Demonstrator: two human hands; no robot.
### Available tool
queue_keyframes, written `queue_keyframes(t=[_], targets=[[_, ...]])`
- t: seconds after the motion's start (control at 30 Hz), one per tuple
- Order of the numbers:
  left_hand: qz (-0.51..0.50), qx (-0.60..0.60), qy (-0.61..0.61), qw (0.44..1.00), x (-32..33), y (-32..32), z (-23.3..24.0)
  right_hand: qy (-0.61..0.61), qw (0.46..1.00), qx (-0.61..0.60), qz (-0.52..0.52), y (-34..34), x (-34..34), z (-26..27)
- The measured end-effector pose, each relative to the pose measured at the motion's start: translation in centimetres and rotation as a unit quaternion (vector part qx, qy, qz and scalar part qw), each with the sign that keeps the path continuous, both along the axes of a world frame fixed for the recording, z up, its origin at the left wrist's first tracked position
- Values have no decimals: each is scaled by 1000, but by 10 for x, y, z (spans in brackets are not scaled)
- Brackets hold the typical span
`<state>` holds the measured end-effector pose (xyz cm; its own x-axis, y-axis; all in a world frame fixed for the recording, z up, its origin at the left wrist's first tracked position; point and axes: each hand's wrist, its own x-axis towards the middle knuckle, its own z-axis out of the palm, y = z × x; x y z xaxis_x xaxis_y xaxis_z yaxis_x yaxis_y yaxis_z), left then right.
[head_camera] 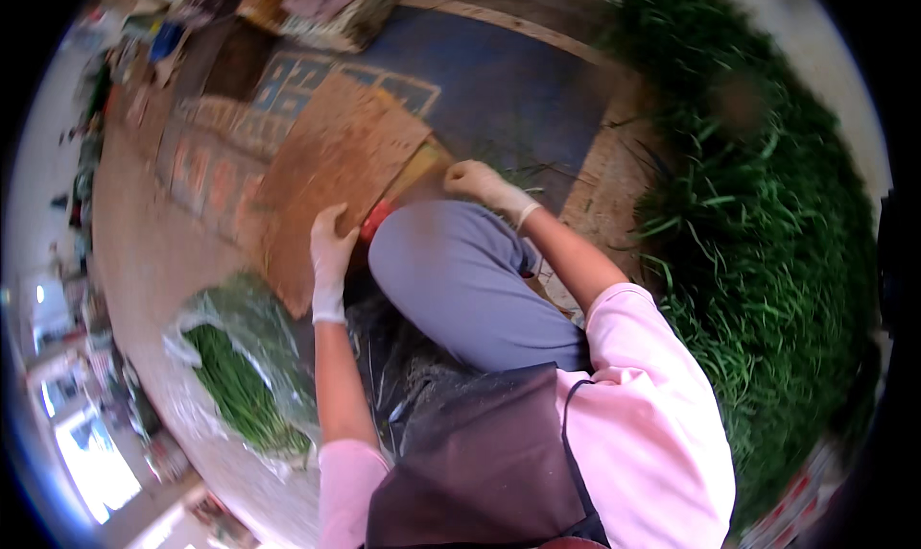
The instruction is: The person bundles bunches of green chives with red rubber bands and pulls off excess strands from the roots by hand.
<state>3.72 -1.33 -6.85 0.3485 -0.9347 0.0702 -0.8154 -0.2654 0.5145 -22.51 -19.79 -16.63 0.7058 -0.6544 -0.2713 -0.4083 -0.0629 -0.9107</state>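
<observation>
My left hand point(332, 250), in a pale thin glove, is at the near edge of a worn brown board point(345, 146); the thumb and fingers are curved, and whether they grip the edge is unclear. My right hand point(478, 183), gloved too, is curled beside my raised knee, right of the board; nothing can be made out in its fingers. Between the hands, a yellow strip point(421, 167) and a red object point(375, 219) show beside the board, partly hidden by the knee. Bundled long green leaves point(237, 387) lie in a clear plastic bag point(270, 326) left of my left forearm.
A large heap of long green leaves point(748, 283) lies along the right side. Ahead is a dark blue sheet point(489, 74) on the floor, with loose leaves on it. Stacked sacks or bundles point(338, 9) stand at the top. Printed cardboard point(216, 167) lies left of the board.
</observation>
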Motion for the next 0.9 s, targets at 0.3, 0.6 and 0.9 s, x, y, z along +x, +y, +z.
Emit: queue_keyframes(t=[0.3, 0.6, 0.9], targets=[[-3, -1, 22, 1000, 13, 0, -23, 135, 984, -77, 91, -139, -15, 126], [94, 76, -69, 990, -10, 21, 2, 209, 967, -109, 100, 27, 53, 38], [107, 46, -42, 992, 13, 48, -11, -86, 962, 163, -200, 85, 93, 7]])
